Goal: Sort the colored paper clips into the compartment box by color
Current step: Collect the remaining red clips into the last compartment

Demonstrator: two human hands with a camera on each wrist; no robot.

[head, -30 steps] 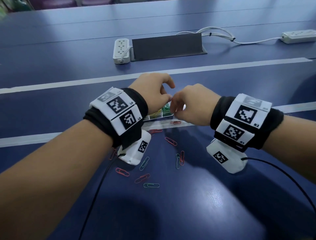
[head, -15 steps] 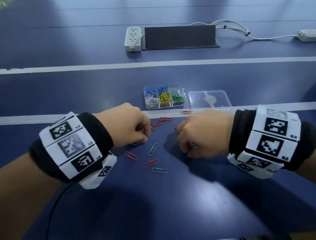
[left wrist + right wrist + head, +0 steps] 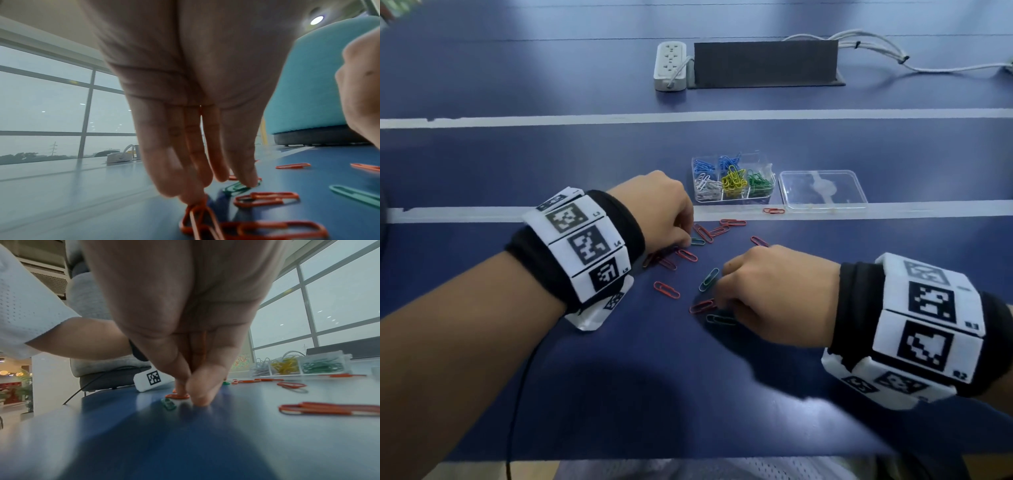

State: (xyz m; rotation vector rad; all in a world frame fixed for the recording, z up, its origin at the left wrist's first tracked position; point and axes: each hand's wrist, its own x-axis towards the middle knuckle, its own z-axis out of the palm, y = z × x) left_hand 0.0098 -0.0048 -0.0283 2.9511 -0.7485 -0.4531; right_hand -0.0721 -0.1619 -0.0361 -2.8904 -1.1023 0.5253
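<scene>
The left hand reaches down with near-straight fingers, its grip loose; one fingertip presses a green clip, another touches a red clip; the right hand pinches thumb to fingers on the desk by a red clip; whether it holds anything I cannot tell; the compartment box sits beyond the scattered clips

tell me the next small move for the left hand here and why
Probably pinch and lift the green paper clip under the left hand's fingertips, since straight fingers only touch it on the blue table. The clear compartment box's green section sits just beyond.
</scene>
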